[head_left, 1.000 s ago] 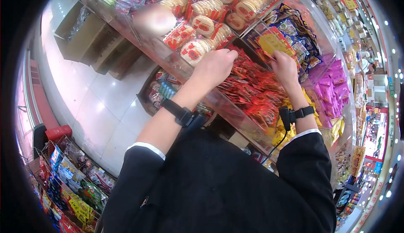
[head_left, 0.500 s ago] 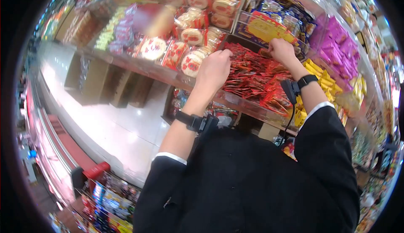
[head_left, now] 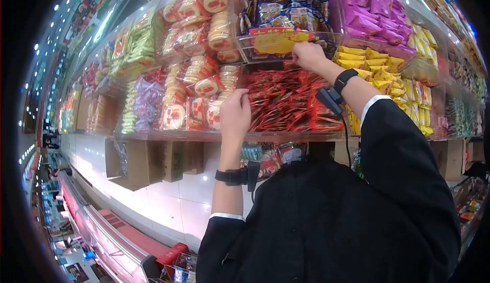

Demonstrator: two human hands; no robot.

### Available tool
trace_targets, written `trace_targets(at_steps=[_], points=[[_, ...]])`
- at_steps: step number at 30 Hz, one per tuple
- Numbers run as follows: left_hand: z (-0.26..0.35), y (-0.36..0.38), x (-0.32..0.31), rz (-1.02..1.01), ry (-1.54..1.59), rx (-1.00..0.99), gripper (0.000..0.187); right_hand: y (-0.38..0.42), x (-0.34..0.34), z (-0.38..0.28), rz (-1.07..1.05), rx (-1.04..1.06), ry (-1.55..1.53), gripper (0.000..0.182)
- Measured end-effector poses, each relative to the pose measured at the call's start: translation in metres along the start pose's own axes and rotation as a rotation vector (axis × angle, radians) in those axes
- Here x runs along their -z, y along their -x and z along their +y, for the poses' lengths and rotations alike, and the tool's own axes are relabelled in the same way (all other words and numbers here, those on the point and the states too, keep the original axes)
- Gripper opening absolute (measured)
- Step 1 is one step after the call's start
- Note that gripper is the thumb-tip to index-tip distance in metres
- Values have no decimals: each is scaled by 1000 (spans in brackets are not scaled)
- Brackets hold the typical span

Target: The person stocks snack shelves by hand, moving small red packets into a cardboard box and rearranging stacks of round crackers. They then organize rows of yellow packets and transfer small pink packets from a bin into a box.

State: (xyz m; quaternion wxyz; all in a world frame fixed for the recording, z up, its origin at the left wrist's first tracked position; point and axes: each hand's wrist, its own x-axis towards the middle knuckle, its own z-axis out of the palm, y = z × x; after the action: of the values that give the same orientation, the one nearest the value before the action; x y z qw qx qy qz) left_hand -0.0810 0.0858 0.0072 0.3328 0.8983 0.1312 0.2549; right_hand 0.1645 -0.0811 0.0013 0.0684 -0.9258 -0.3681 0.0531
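My right hand (head_left: 309, 57) is closed, fingertips pointing down, at the lower edge of a yellow and red price sign (head_left: 275, 42). Just below those fingertips lie red snack packets (head_left: 286, 99), piled in a clear bin. Whatever the right fingers pinch, if anything, is hidden. At the bin's left side my left hand (head_left: 235, 113) is also closed, its fingers curled, between the red packets and the wrapped round biscuits (head_left: 199, 112). I cannot make out anything inside it. Both wrists wear black straps with small devices.
Behind the sign are dark blue packets (head_left: 291, 9). Purple packets (head_left: 370, 9) and yellow packets (head_left: 377, 73) fill bins on the right. Clear dividers and a front rim (head_left: 301, 136) bound the bins. Cardboard boxes (head_left: 138, 163) stand below the display, left of me.
The view has turned, so the display now looks nearly level. My left hand appears lower beside the red packets' bin; my right hand stays by the sign. Both remain closed.
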Motion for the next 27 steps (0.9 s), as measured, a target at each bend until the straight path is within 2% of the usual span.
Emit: trace_targets(at_steps=[1, 3, 4, 6, 7, 8, 9, 11, 12, 13, 14, 15, 17, 18, 20, 21, 23, 27], points=[[2, 0, 1, -18, 13, 49, 14, 3, 4, -3, 9, -13, -3, 11], [-6, -1, 0, 14, -27, -34, 17, 9, 15, -2, -83, 40, -60, 25], [-7, -1, -1, 7, -59, -30, 17, 8, 13, 7, -46, 167, -103, 41], [-13, 2, -4, -7, -73, -8, 18, 37, 51, 13, -6, 381, -316, 38], [-17, 3, -4, -15, -73, -13, 19, 58, 69, 19, -18, 360, -291, 38], [-12, 4, -2, 9, -138, -30, 19, 83, 87, 28, 54, 319, -650, 34], [4, 2, 6, -27, -229, 2, 20, 111, 106, 41, 136, 261, -993, 30], [-7, 2, 3, -4, -241, -35, 20, 177, 139, 82, 496, 1, -1081, 26], [-10, 4, 1, -19, -127, 106, 19, 204, 133, 113, 753, -130, -1219, 27], [-14, 4, 1, -7, -132, 99, 19, 230, 114, 148, 1023, -258, -1355, 27], [-6, 4, 3, -21, 16, 206, 18, 256, 95, 182, 1224, -493, -1334, 25], [-10, 3, 3, -11, 13, 187, 19, 282, 66, 217, 1315, -701, -1172, 27], [-13, 4, 0, 38, 77, 216, 19, 341, 2, 293, 1157, -898, -930, 31], [-7, 2, 2, 22, 66, 252, 19, 348, 2, 298, 1157, -899, -924, 31], [-7, 2, 1, 5, 16, 276, 19, 355, 0, 307, 932, -1057, -913, 46], [-12, 3, 0, 5, -9, 267, 19, 354, -4, 327, 929, -1060, -913, 46], [-13, 4, 0, 4, -9, 285, 20, 345, -16, 375, 677, -748, -431, 61], [-10, 4, 2, -1, -59, 327, 21, 307, -17, 397, 502, -663, -221, 71]])
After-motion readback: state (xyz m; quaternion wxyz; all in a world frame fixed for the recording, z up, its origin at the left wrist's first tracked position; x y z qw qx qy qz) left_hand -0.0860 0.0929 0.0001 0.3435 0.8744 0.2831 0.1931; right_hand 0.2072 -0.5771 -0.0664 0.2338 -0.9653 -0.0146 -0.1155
